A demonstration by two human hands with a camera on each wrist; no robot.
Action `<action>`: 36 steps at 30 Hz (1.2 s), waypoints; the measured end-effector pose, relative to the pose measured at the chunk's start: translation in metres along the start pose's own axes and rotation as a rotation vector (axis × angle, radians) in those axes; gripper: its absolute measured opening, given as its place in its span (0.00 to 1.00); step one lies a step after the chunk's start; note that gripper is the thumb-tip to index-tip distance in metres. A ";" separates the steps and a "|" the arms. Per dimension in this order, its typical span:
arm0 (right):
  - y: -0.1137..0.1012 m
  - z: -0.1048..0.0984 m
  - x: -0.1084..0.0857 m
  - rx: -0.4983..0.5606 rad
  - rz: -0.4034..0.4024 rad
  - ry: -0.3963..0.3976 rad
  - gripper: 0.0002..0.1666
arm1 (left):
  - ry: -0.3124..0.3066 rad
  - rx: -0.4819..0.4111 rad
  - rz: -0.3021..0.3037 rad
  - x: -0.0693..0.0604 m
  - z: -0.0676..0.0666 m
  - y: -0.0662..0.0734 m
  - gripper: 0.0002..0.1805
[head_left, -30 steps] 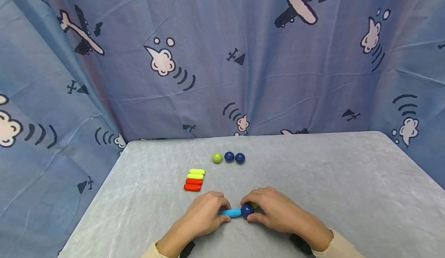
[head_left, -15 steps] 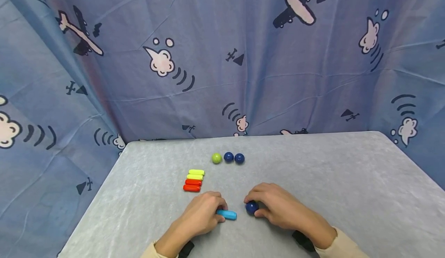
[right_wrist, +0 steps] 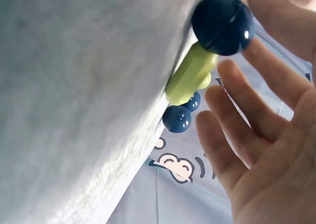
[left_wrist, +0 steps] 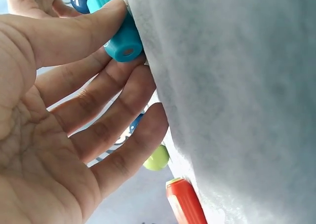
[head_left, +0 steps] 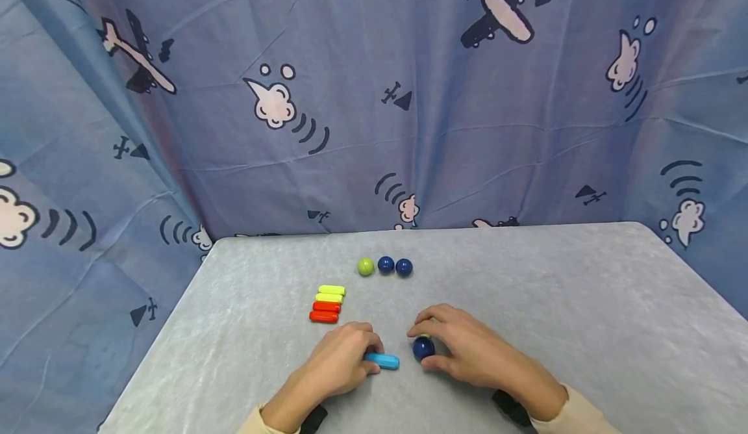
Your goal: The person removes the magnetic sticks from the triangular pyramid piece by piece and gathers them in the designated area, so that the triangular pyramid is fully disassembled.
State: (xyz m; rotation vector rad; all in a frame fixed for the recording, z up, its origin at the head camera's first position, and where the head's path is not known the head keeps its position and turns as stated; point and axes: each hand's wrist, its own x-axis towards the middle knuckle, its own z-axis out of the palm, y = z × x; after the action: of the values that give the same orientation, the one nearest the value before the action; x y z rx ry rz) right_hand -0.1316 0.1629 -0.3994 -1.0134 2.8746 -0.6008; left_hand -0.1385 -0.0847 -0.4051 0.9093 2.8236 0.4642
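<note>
In the head view my left hand (head_left: 346, 360) pinches a short ridged blue stick (head_left: 382, 360) between thumb and fingers, low over the table. The wrist view shows a small hole in that stick's near end (left_wrist: 126, 49). To its right, my right hand (head_left: 458, 346) spreads thumb and fingers around a dark blue ball (head_left: 423, 349); the fingers look loose on it. A yellow-green stick (right_wrist: 191, 75) meets this ball on its far side, mostly hidden from the head view. Blue stick and dark blue ball stand apart, a small gap between them.
On the grey table (head_left: 543, 284), two yellow sticks (head_left: 330, 293) and two red sticks (head_left: 324, 312) lie in a row, left of centre. Farther back sit a green ball (head_left: 365, 266) and two dark blue balls (head_left: 395, 266). A blue patterned curtain (head_left: 350, 96) hangs behind.
The blue stick and the dark blue ball were touching and have come apart, left hand moving slightly left and right hand slightly right. My right thumb and index finger have since spread wider.
</note>
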 end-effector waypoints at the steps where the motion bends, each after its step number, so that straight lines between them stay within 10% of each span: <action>1: 0.000 0.000 0.000 -0.002 0.011 -0.001 0.23 | 0.003 -0.007 0.000 0.000 -0.001 -0.001 0.06; 16: 0.001 0.000 0.001 -0.046 0.006 -0.010 0.19 | 0.126 -0.067 -0.154 -0.009 -0.033 -0.043 0.09; 36: 0.005 -0.004 -0.001 0.012 -0.049 -0.038 0.20 | 0.119 0.016 -0.312 -0.016 -0.041 -0.072 0.12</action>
State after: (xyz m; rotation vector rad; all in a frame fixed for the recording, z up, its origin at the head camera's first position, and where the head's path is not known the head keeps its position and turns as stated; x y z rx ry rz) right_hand -0.1343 0.1680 -0.3978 -1.0844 2.8172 -0.5948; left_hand -0.1744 -0.1596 -0.3901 0.4412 3.0052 0.4664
